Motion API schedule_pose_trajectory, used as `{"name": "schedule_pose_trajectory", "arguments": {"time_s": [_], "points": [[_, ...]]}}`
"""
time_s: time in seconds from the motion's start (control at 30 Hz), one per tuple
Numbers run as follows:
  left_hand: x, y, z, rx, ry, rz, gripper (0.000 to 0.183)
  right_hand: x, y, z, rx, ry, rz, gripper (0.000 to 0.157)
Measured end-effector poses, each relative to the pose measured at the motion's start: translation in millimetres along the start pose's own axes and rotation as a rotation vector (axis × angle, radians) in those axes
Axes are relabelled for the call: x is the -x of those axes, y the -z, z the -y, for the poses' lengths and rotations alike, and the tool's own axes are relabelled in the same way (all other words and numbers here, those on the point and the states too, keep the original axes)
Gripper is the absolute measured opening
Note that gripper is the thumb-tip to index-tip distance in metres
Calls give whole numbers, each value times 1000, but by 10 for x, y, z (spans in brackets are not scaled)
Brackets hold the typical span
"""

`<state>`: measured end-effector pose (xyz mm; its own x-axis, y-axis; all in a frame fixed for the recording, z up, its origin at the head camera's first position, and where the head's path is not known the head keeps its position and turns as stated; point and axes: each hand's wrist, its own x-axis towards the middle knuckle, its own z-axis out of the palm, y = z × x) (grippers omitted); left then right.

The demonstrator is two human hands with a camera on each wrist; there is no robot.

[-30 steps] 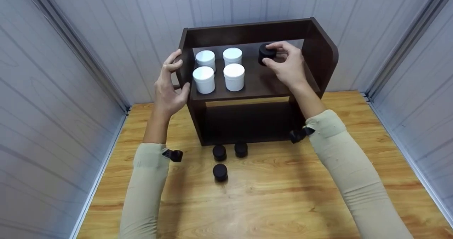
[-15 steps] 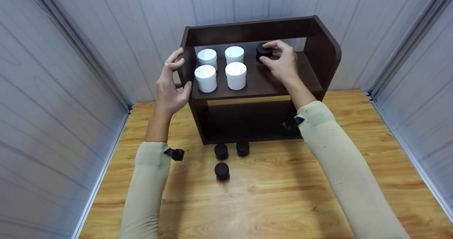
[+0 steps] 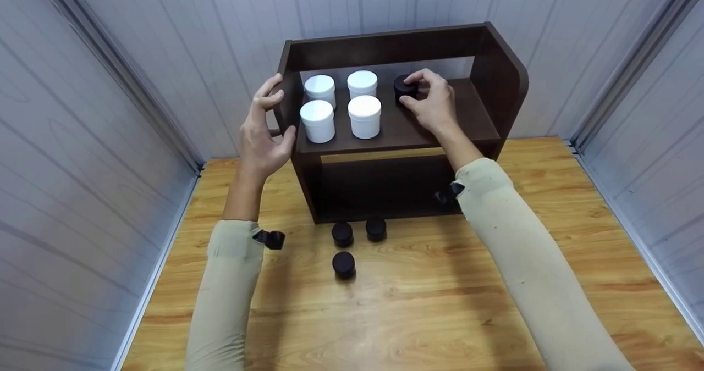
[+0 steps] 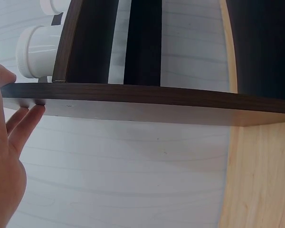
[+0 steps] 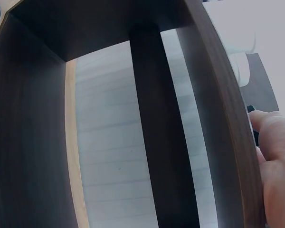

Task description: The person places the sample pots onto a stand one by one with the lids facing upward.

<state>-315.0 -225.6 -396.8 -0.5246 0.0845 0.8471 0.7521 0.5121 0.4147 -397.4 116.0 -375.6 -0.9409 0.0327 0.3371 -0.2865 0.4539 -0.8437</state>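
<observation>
A two-level dark brown shelf [image 3: 410, 156] stands against the back wall. On its upper board, my right hand [image 3: 434, 104] pinches a black jar [image 3: 406, 88] between thumb and fingers, right of the white jars. My left hand [image 3: 263, 134] holds the shelf's left side panel, fingertips against its outer face and thumb at its front edge; the left wrist view shows the panel between them. White lidded jars, such as the front left white jar [image 3: 318, 121] and front right white jar [image 3: 364, 117], stand upright in two rows. The right wrist view mostly hides the black jar behind the board's edge.
Three black jars stand on the wooden floor before the shelf: a left one [image 3: 342, 234], a right one [image 3: 376, 229] and a nearer one [image 3: 344, 265]. The shelf's right side panel [image 3: 500, 79] rises beside my right hand. Pale panelled walls [image 3: 110, 140] enclose the space.
My right hand has shifted slightly left and lowered the black jar onto the upper board, closer to the white jars. My left hand keeps its place on the side panel.
</observation>
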Motion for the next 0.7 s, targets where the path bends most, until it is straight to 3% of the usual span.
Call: {"name": "schedule_pose_trajectory", "arguments": {"time_s": [0.7], "points": [[22,-5,5,2,16,8,51,55,0,-36,1,15,67,45]]}}
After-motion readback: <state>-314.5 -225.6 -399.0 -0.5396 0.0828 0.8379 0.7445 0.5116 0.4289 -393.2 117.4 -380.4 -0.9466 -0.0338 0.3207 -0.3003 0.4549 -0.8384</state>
